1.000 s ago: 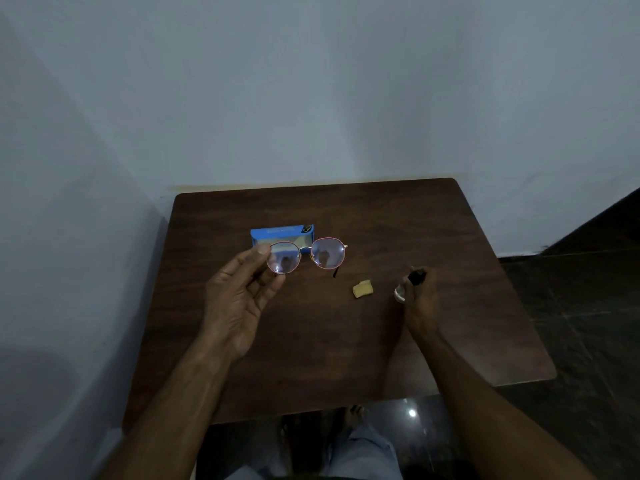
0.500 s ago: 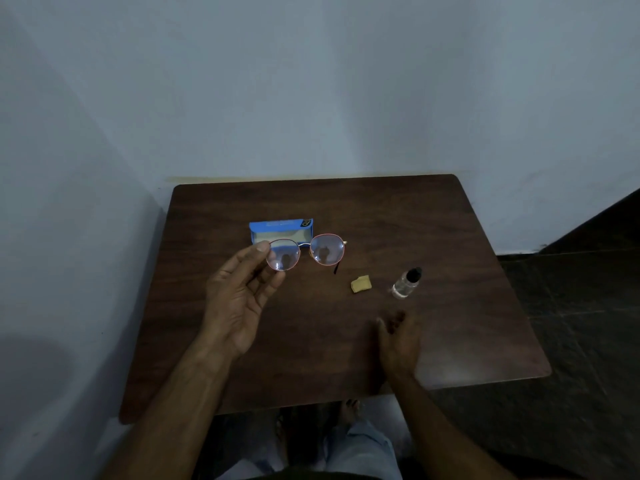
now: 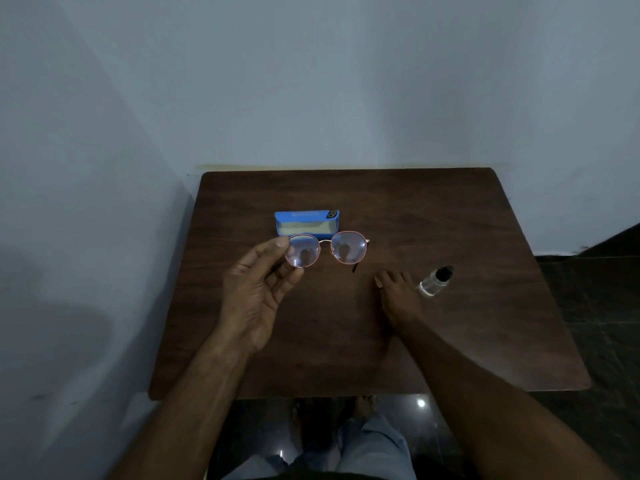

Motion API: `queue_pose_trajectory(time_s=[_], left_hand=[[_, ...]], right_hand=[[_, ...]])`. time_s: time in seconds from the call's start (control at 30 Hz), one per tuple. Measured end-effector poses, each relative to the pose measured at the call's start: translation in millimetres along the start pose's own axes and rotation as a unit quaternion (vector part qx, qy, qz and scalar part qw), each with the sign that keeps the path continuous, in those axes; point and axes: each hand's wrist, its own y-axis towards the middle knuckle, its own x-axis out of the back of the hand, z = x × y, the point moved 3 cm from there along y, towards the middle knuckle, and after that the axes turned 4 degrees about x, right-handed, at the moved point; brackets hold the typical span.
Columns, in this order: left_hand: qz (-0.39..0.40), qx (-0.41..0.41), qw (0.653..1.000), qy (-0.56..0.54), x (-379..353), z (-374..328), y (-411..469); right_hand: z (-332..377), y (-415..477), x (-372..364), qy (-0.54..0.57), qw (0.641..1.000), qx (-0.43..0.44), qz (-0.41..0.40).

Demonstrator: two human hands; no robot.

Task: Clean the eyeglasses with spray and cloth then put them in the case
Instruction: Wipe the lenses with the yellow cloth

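Round eyeglasses with a thin pink rim (image 3: 348,251) hang just above the dark wooden table (image 3: 457,216). My left hand (image 3: 256,294) pinches the outer edge of their left lens between thumb and fingers. Right behind them lies the blue case (image 3: 306,219), open, its pale inside facing me. My right hand (image 3: 398,297) rests palm-down on the table where the small yellow cloth lay. It hides the cloth except perhaps a pale sliver at the fingertips. The clear spray bottle with a black cap (image 3: 433,284) stands just right of that hand, untouched.
The table sits in a corner, with a pale wall behind it and another along its left side. A dark tiled floor runs along the right. My knees show below the table's near edge.
My right hand let go of the spray bottle, drew back toward me, then moved forward and left onto the yellow cloth. My left hand kept the glasses nearly still.
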Motion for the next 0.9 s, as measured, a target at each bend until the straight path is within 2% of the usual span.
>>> queue_pose_trajectory(time_s=[0.17, 0.27, 0.33, 0.43, 0.5, 0.53, 0.63, 0.73, 0.8, 0.9], left_hand=[[-0.015, -0.008, 1.0, -0.003, 8.0, -6.0, 1.6], [-0.026, -0.011, 1.0, -0.014, 11.3, -9.1, 3.5], [-0.031, -0.012, 0.999, -0.022, 12.5, -11.2, 5.3], [-0.045, -0.016, 0.999, -0.026, 14.1, -12.6, 8.7], [-0.054, -0.018, 0.998, -0.033, 15.1, -12.8, 11.3], [-0.059, -0.02, 0.997, -0.035, 15.0, -12.7, 12.6], [-0.065, -0.033, 0.997, -0.032, 10.5, -10.5, 14.0], [-0.063, -0.05, 0.996, -0.025, -0.4, -5.4, 11.7], [-0.059, -0.06, 0.996, -0.022, -8.6, -1.7, 10.0], [-0.054, -0.072, 0.996, -0.022, -17.4, -0.7, 5.9]], right_hand=[[-1.9, 13.1, -1.3, -0.014, 1.0, 0.001, -0.002], [3.8, 10.6, 5.6, 0.103, 0.989, -0.095, -0.042], [21.0, 2.2, 20.0, 0.238, 0.953, -0.164, -0.095], [73.1, -18.5, 56.7, 0.433, 0.87, -0.163, -0.17], [108.0, -34.2, 93.2, 0.488, 0.837, -0.153, -0.196], [123.4, -40.5, 114.6, 0.494, 0.833, -0.141, -0.207], [167.5, -47.5, 183.9, 0.453, 0.854, -0.031, -0.254], [198.9, -33.7, 219.7, 0.326, 0.891, 0.108, -0.298], [208.7, -16.8, 221.9, 0.267, 0.906, 0.147, -0.295], [218.4, -3.5, 217.8, 0.174, 0.932, 0.152, -0.278]])
